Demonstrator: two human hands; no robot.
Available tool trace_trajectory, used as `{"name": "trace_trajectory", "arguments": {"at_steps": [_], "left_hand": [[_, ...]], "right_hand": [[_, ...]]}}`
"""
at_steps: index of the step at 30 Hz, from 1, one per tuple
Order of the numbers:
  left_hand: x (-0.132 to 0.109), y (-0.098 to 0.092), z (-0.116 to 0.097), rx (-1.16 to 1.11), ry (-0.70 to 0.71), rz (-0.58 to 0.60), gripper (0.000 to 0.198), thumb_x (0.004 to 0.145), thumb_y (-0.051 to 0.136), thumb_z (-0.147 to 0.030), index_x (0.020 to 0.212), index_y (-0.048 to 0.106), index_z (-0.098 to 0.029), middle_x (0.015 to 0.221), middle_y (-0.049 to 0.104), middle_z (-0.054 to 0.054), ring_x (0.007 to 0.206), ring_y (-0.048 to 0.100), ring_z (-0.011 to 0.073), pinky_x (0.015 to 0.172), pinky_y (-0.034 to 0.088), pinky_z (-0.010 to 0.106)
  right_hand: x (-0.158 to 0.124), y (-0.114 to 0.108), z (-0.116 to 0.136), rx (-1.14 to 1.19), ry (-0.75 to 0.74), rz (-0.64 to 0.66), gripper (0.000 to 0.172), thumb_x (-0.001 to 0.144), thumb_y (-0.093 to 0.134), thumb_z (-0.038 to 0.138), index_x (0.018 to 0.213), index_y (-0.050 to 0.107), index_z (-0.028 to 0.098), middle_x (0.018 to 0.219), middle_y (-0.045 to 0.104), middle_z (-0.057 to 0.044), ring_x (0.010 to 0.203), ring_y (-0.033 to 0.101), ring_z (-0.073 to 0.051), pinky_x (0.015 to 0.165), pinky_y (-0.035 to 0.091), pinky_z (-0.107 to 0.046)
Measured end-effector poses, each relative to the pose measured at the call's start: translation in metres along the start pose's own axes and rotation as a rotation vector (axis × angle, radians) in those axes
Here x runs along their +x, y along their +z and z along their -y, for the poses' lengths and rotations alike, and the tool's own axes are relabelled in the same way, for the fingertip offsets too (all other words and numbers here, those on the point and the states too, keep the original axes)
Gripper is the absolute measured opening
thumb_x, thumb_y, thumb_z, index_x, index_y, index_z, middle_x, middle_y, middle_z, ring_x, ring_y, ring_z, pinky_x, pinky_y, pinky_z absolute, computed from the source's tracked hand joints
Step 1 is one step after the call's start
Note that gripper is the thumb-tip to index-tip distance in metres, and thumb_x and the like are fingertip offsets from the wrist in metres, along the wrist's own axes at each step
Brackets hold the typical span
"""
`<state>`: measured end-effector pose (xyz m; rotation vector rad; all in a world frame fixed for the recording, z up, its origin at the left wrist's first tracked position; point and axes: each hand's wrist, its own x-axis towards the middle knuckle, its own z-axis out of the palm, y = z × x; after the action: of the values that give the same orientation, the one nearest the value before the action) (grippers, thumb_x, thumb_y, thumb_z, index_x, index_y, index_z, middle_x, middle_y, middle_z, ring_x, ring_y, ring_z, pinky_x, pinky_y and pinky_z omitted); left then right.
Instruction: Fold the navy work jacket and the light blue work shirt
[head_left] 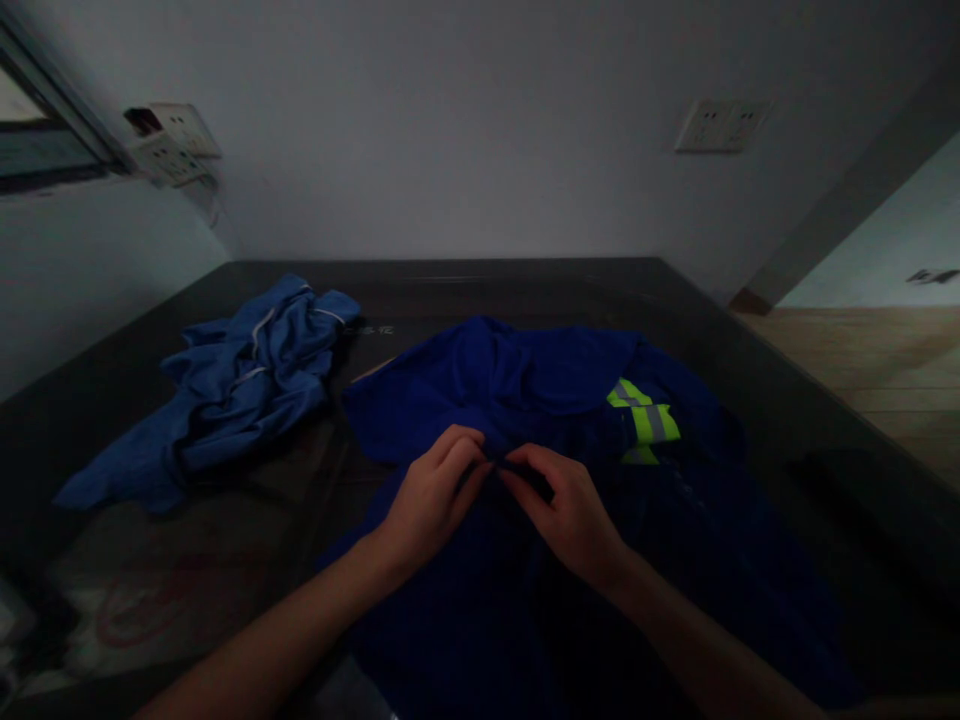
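Note:
A dark blue work jacket (570,360) with yellow-green and grey reflective strips (651,422) lies spread out in front of me. Over its middle, my left hand (439,480) is closed, thumb and fingers pinching the blue cloth. My right hand (562,500) pinches the same area from the other side, its fingertips almost meeting those of the left. Whatever small part of the jacket sits between the fingertips is too dark to make out. The jacket's lower part runs toward me under both forearms.
A crumpled lighter blue garment with white piping (255,370) lies on the left of the dark surface (525,280). A dark object (870,490) rests at the right. Wall sockets (724,125) are on the wall behind, with wooden floor (892,370) beyond the right edge.

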<state>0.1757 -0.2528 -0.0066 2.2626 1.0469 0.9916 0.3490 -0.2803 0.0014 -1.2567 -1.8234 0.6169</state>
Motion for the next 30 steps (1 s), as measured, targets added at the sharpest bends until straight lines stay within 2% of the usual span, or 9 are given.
{"name": "trace_trajectory", "arguments": {"at_steps": [5,7,11,14,17,21,25,28,30], "left_hand": [[0.001,-0.002,0.0,-0.129,0.009,-0.021,0.004,0.087,0.054,-0.019,0.083,0.054,-0.02,0.094,0.058,0.003,0.09,0.056,0.0145,0.079,0.045,0.025],[0.003,-0.003,-0.001,-0.26,-0.094,-0.023,0.005,0.086,0.057,-0.022,0.089,0.054,-0.02,0.09,0.058,0.002,0.083,0.056,0.0135,0.074,0.046,0.024],[0.009,-0.004,-0.004,-0.535,-0.315,0.027,0.026,0.079,0.063,-0.027,0.102,0.054,-0.019,0.081,0.056,0.0,0.071,0.054,0.0125,0.06,0.044,0.021],[0.012,-0.005,-0.004,-0.527,-0.369,0.133,0.019,0.079,0.062,-0.03,0.093,0.06,-0.018,0.063,0.045,-0.005,0.055,0.043,0.0098,0.049,0.034,0.02],[0.011,-0.005,-0.003,-0.507,-0.392,0.113,0.017,0.078,0.063,-0.034,0.086,0.06,-0.018,0.055,0.038,-0.007,0.049,0.036,0.0089,0.046,0.03,0.02],[0.01,-0.004,-0.005,-0.511,-0.356,0.095,0.019,0.081,0.06,-0.036,0.084,0.059,-0.017,0.067,0.054,-0.003,0.06,0.049,0.0114,0.055,0.04,0.021],[0.011,-0.008,-0.004,-0.431,-0.28,0.079,0.029,0.093,0.041,-0.035,0.085,0.061,-0.016,0.083,0.063,0.003,0.08,0.059,0.0162,0.075,0.047,0.026],[0.013,-0.01,0.006,-0.26,-0.174,0.025,0.025,0.094,0.041,-0.027,0.102,0.062,-0.018,0.105,0.063,0.007,0.102,0.057,0.0196,0.092,0.044,0.032],[0.014,-0.01,0.018,-0.063,-0.072,0.038,0.03,0.09,0.047,-0.021,0.118,0.057,-0.021,0.128,0.053,0.009,0.12,0.047,0.0226,0.104,0.036,0.038]], "right_hand": [[0.0,-0.002,0.001,0.012,-0.025,-0.008,0.01,0.088,0.051,0.019,0.086,0.061,0.02,0.083,0.068,-0.004,0.078,0.065,-0.018,0.071,0.049,-0.028],[0.001,-0.004,0.001,0.012,-0.035,-0.017,0.01,0.089,0.05,0.019,0.087,0.06,0.019,0.084,0.068,-0.004,0.079,0.065,-0.018,0.071,0.05,-0.028],[0.0,-0.006,0.0,-0.009,-0.092,-0.008,0.01,0.09,0.05,0.02,0.088,0.06,0.02,0.083,0.067,-0.004,0.078,0.065,-0.018,0.071,0.05,-0.028],[-0.002,-0.006,0.0,-0.054,-0.139,-0.008,0.011,0.09,0.049,0.019,0.088,0.06,0.02,0.081,0.067,-0.004,0.077,0.064,-0.018,0.07,0.049,-0.028],[-0.003,-0.006,-0.001,-0.076,-0.13,-0.034,0.009,0.089,0.052,0.021,0.085,0.06,0.02,0.079,0.066,-0.004,0.075,0.064,-0.018,0.069,0.048,-0.028],[-0.002,-0.007,-0.001,-0.076,-0.122,-0.043,0.007,0.089,0.053,0.023,0.086,0.059,0.02,0.079,0.066,-0.003,0.076,0.064,-0.018,0.07,0.048,-0.028],[-0.001,-0.009,0.0,-0.028,-0.121,-0.017,0.01,0.091,0.05,0.024,0.089,0.058,0.019,0.083,0.067,-0.003,0.078,0.064,-0.017,0.071,0.047,-0.026],[-0.002,-0.011,0.001,-0.001,-0.085,0.041,0.013,0.093,0.046,0.025,0.092,0.057,0.02,0.081,0.066,-0.001,0.073,0.063,-0.014,0.068,0.046,-0.024],[-0.002,-0.012,0.001,-0.021,-0.053,0.101,0.014,0.094,0.043,0.026,0.094,0.056,0.02,0.079,0.065,0.0,0.069,0.062,-0.014,0.065,0.045,-0.023]]}}
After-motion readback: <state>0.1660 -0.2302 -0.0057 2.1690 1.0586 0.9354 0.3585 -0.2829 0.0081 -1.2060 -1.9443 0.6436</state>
